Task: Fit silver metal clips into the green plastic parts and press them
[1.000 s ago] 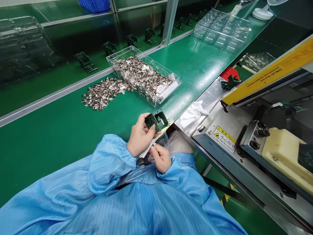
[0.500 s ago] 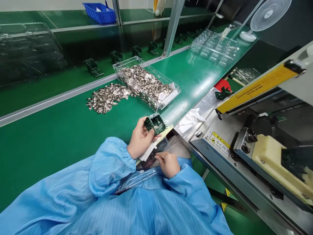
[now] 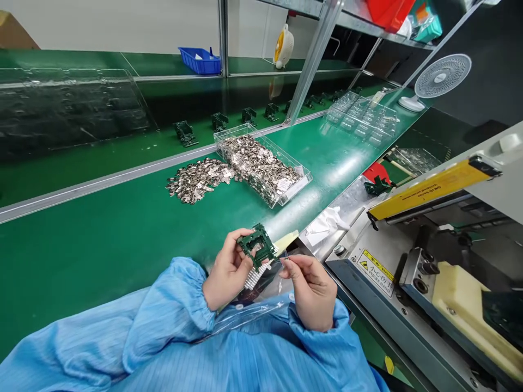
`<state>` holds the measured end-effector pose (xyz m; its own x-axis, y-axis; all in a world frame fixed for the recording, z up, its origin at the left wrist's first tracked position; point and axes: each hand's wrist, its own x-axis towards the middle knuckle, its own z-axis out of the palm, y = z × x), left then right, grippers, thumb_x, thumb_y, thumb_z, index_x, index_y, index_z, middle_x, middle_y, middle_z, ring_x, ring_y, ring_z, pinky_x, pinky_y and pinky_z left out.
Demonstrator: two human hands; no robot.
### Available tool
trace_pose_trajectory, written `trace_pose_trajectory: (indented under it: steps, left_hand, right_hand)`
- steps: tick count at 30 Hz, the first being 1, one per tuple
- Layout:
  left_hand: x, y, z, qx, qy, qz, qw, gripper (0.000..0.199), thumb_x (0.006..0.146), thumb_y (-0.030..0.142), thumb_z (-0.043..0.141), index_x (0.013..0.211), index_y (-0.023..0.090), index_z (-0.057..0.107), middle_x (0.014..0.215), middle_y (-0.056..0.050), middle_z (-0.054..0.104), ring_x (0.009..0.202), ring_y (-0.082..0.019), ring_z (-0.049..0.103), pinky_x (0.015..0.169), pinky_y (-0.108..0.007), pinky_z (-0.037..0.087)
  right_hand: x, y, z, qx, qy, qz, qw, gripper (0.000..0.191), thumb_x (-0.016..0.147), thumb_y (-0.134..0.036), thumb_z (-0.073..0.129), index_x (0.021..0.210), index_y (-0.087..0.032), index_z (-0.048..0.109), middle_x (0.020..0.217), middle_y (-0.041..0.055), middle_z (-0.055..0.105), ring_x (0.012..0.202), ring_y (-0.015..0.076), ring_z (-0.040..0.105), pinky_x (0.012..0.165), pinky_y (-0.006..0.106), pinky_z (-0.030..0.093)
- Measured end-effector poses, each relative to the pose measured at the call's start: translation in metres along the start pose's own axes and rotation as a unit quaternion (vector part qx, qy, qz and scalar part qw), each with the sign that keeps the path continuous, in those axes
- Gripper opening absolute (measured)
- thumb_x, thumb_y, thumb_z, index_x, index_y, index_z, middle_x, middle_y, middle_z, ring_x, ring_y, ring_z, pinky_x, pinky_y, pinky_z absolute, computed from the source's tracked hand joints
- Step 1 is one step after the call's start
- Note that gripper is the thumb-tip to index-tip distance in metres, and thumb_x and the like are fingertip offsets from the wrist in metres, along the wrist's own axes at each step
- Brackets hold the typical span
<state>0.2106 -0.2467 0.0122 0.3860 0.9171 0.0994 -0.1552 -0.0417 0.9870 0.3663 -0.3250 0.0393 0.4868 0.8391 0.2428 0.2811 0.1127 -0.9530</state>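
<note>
My left hand grips a dark green plastic frame with an open middle, thumb in front and fingers behind. Close to the frame's lower right corner, my right hand pinches thumb and forefinger together; whatever sits in the pinch is too small to name. Under the frame lies a white ribbed strip with a pale yellow sheet beside it. Beyond my hands, a clear plastic box is full of small silvery metal pieces, and a loose pile of the same pieces lies to its left.
Several green plastic parts stand in a row behind the metal rail. At right is a machine with a yellow bar and a warning label. White crumpled cloth lies near its corner. Clear trays sit farther back.
My right hand has risen from my lap to the frame's right side. The frame has turned in my left hand, showing its open middle. The camera view has tilted up.
</note>
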Motion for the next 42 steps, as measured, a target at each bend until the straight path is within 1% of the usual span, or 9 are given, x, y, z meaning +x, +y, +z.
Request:
trace_pose_trajectory:
  steps: [5, 9, 18, 25, 27, 31, 35, 39, 42]
  left_hand:
    - [0.000, -0.003, 0.000, 0.030, -0.013, 0.014, 0.999, 0.039, 0.091, 0.033, 0.056, 0.127, 0.022, 0.046, 0.096, -0.005, 0.059, 0.078, -0.016, 0.060, 0.065, -0.026, 0.053]
    - [-0.002, 0.000, 0.000, 0.065, -0.020, 0.029, 0.997, 0.037, 0.092, 0.034, 0.054, 0.126, 0.022, 0.045, 0.095, -0.004, 0.059, 0.081, -0.016, 0.059, 0.072, -0.027, 0.051]
    - [-0.006, 0.001, 0.001, 0.089, -0.025, 0.026, 0.995, 0.035, 0.094, 0.031, 0.052, 0.126, 0.025, 0.044, 0.079, 0.002, 0.054, 0.059, -0.010, 0.046, 0.071, -0.027, 0.050]
    - [-0.006, 0.004, 0.005, 0.049, -0.028, 0.029, 0.998, 0.033, 0.093, 0.033, 0.054, 0.123, 0.023, 0.045, 0.081, 0.001, 0.053, 0.063, -0.010, 0.049, 0.064, -0.022, 0.048]
    - [-0.006, 0.006, 0.005, 0.033, -0.040, 0.024, 0.998, 0.034, 0.093, 0.034, 0.054, 0.123, 0.023, 0.044, 0.086, -0.001, 0.055, 0.069, -0.012, 0.054, 0.063, -0.022, 0.048]
    - [-0.007, 0.019, 0.006, 0.021, -0.087, -0.025, 0.996, 0.035, 0.093, 0.035, 0.053, 0.125, 0.024, 0.042, 0.092, -0.004, 0.059, 0.076, -0.016, 0.061, 0.064, -0.025, 0.052]
    - [-0.007, 0.053, 0.019, 0.048, -0.253, -0.047, 0.965, 0.032, 0.092, 0.028, 0.052, 0.124, 0.025, 0.049, 0.088, -0.005, 0.064, 0.068, -0.015, 0.063, 0.058, -0.024, 0.053]
    - [0.022, 0.093, 0.051, 0.053, -0.460, -0.038, 0.885, 0.049, 0.086, 0.022, 0.062, 0.133, 0.027, 0.051, 0.092, -0.007, 0.070, 0.071, -0.018, 0.068, 0.057, -0.026, 0.057]
    - [0.053, 0.110, 0.105, 0.124, -0.497, 0.089, 0.854, 0.049, 0.082, 0.025, 0.068, 0.129, 0.024, 0.057, 0.112, -0.010, 0.069, 0.096, -0.025, 0.069, 0.080, -0.035, 0.059]
  right_hand:
    - [0.002, -0.004, 0.021, -0.050, 0.022, -0.076, 0.996, 0.004, 0.087, -0.019, 0.063, 0.088, -0.022, 0.066, 0.106, 0.0057, 0.065, 0.102, 0.0205, 0.062, 0.090, 0.036, 0.049]
    - [0.003, -0.005, 0.038, -0.059, 0.015, -0.066, 0.996, 0.002, 0.086, -0.020, 0.063, 0.087, -0.021, 0.064, 0.130, 0.0092, 0.055, 0.124, 0.0253, 0.051, 0.102, 0.043, 0.040]
    - [0.003, -0.001, 0.054, -0.057, 0.054, -0.027, 0.997, 0.011, 0.085, -0.028, 0.065, 0.078, -0.019, 0.064, 0.132, 0.0116, 0.055, 0.122, 0.0272, 0.053, 0.101, 0.044, 0.041]
    - [-0.001, 0.007, 0.061, 0.145, 0.065, 0.044, 0.986, 0.014, 0.082, -0.028, 0.069, 0.082, -0.020, 0.057, 0.134, 0.0110, 0.055, 0.119, 0.0252, 0.056, 0.100, 0.043, 0.045]
    - [-0.001, 0.007, 0.051, 0.183, 0.030, 0.034, 0.982, 0.017, 0.086, -0.025, 0.066, 0.101, -0.022, 0.058, 0.139, 0.0110, 0.052, 0.120, 0.0238, 0.057, 0.099, 0.042, 0.047]
    - [0.004, -0.003, 0.009, 0.101, -0.119, -0.060, 0.986, 0.063, 0.089, -0.026, 0.061, 0.146, -0.028, 0.034, 0.152, 0.0119, 0.038, 0.137, 0.0275, 0.040, 0.105, 0.046, 0.043]
    - [0.006, -0.025, -0.045, -0.004, -0.205, -0.156, 0.966, 0.070, 0.082, -0.041, 0.073, 0.143, -0.029, 0.042, 0.137, 0.0095, 0.055, 0.125, 0.0276, 0.052, 0.105, 0.043, 0.044]
    - [-0.016, -0.042, -0.111, -0.015, -0.166, -0.149, 0.975, 0.070, 0.073, -0.057, 0.076, 0.132, -0.028, 0.053, 0.117, 0.0092, 0.065, 0.106, 0.0279, 0.064, 0.093, 0.042, 0.053]
    - [-0.046, -0.047, -0.168, -0.029, 0.019, -0.136, 0.990, 0.069, 0.069, -0.062, 0.076, 0.127, -0.029, 0.058, 0.112, 0.0101, 0.067, 0.103, 0.0315, 0.065, 0.089, 0.047, 0.055]
